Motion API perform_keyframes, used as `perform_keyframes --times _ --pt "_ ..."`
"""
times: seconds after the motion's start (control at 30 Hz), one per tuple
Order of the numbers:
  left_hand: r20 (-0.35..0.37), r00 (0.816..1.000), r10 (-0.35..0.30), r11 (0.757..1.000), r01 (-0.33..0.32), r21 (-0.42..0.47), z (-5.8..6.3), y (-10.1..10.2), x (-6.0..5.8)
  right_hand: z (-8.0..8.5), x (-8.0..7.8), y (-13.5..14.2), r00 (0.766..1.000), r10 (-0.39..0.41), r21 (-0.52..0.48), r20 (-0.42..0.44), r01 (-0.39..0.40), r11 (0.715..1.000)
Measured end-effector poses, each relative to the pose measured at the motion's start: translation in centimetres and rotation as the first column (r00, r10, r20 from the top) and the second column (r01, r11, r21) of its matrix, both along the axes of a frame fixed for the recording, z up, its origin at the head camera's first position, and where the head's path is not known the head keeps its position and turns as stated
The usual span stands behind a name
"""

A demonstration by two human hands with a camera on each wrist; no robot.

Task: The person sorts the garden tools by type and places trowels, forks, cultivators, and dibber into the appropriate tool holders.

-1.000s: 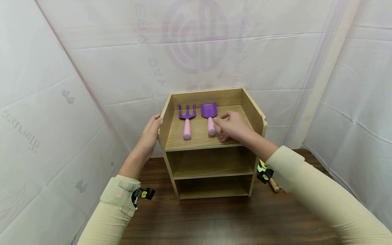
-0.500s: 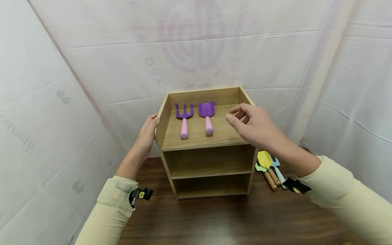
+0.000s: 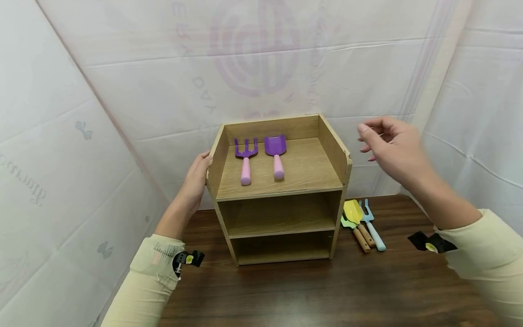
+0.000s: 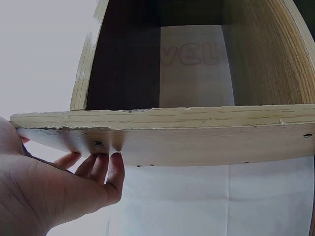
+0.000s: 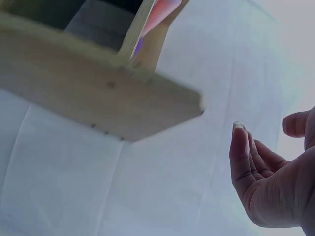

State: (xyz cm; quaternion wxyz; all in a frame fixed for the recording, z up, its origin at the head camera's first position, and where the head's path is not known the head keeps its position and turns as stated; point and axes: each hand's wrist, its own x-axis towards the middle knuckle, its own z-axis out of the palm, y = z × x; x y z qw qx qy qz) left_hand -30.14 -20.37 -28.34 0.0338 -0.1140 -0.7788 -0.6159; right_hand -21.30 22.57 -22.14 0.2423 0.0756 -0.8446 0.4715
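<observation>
A small wooden shelf unit (image 3: 308, 161) stands on the table, and my left hand (image 3: 195, 181) holds its left side panel near the upper edge. In the left wrist view, the fingertips of that hand (image 4: 64, 187) touch the panel's outer face; the thumb is mostly hidden there. On the top board lie a purple hand fork (image 3: 245, 164) with a pink handle and, to its right, a purple hand shovel (image 3: 276, 152), also pink-handled. My right hand (image 3: 402, 152) is in the air right of the shelf unit, fingers loosely bent, holding nothing.
Right of the shelf unit, a yellow trowel (image 3: 353, 212), a light blue fork (image 3: 371, 227) and a green tool (image 3: 348, 223) with a wooden handle lie close together on the dark wooden table (image 3: 294, 295). White sheeting (image 3: 171, 91) encloses the back and sides.
My right hand has left the shovel's handle and moved right, off the top board and past the right panel. The three tools at right now show fully. My left hand keeps its hold.
</observation>
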Motion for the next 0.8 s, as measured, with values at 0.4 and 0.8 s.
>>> perform_keyframes --times 0.4,0.8 --pt "-0.001 1.0 -0.002 1.0 0.002 -0.008 0.1 0.0 0.0 -5.0 -2.7 6.2 0.987 -0.088 0.035 0.134 0.084 0.996" --pt "-0.005 1.0 0.001 1.0 -0.001 -0.008 0.2 0.0 0.0 -14.5 -5.5 10.9 0.93 -0.104 0.127 0.353 0.062 0.99"
